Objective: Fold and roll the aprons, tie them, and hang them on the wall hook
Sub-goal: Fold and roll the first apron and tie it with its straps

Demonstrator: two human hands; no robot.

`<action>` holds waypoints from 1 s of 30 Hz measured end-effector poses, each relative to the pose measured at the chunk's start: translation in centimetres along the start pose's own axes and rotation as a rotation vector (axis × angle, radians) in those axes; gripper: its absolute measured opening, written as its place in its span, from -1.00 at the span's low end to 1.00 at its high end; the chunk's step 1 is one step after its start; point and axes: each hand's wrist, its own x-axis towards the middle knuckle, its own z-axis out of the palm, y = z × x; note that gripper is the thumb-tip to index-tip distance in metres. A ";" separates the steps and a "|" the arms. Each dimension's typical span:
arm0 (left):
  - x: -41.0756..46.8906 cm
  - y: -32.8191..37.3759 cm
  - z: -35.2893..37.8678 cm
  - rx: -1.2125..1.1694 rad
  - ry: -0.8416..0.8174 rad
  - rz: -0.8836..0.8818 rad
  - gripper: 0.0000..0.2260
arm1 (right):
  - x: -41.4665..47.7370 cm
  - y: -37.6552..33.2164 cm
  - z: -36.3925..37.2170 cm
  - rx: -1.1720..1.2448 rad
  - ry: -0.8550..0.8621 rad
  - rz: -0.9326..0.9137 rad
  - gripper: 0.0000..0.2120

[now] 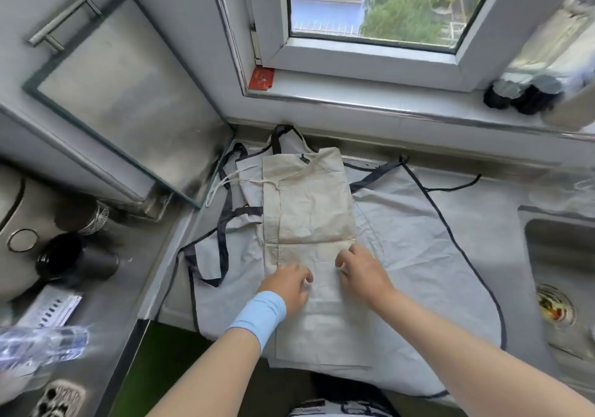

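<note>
Head view: a beige apron (309, 210), folded into a long strip, is found lying on a grey apron (418, 255) with dark trim, which is spread flat over the steel desk (502, 210). The right hand (363, 273) is placed on the strip's middle, its fingers (343, 263) curled and pinching the beige cloth near a crease. The left hand (289, 283), with a blue wristband (257, 316), is set just beside it on the same strip. Whether its bent fingers grasp the cloth cannot be told. A sink (566, 255) is noted at right.
</note>
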 end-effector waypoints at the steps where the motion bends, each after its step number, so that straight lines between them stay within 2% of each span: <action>1: -0.5 0.2 0.7 0.017 0.005 0.005 -0.75 | -1.0 0.3 0.6 0.026 0.015 0.052 -0.81; 5: -2.5 0.7 2.1 0.003 0.048 0.014 -0.66 | -5.0 -0.3 1.6 0.151 0.075 0.343 -0.68; 7: -3.7 0.9 2.4 -0.043 0.036 0.019 -0.64 | -6.9 -1.4 2.0 0.190 0.036 0.485 -0.67; 11: -6.7 1.5 3.2 -0.105 0.032 0.027 -0.60 | -9.7 -4.1 3.1 0.003 -0.096 0.649 -0.56; 14: -8.8 1.3 4.6 -0.042 -0.046 0.030 -0.55 | -10.8 -5.5 3.6 0.063 -0.130 0.836 -0.48; 16: -9.8 0.8 5.9 -0.025 -0.091 0.028 -0.53 | -11.1 -5.9 3.8 0.057 -0.129 0.897 -0.53; 19: -10.9 0.4 7.0 -0.059 -0.040 0.030 -0.48 | -11.5 -5.6 3.8 0.019 -0.127 0.835 -0.67; 21: -11.5 0.5 7.2 -0.068 0.026 0.044 -0.43 | -12.0 -5.4 3.4 0.107 -0.094 0.734 -0.78; 23: -12.0 0.6 7.1 -0.054 0.093 0.054 -0.27 | -12.3 -5.5 2.9 0.342 -0.029 0.607 -0.89; 25: -12.4 0.9 6.8 -0.039 0.146 0.044 -0.12 | -12.8 -6.2 2.1 0.680 0.041 0.542 -0.96; 28: -13.0 1.8 5.6 0.002 0.292 0.025 -0.15 | -13.0 -7.5 0.1 1.049 0.096 0.462 -0.59; 30: -13.4 2.3 4.2 -0.006 0.389 -0.041 -0.32 | -13.0 -8.2 -1.6 1.169 0.117 0.382 -0.64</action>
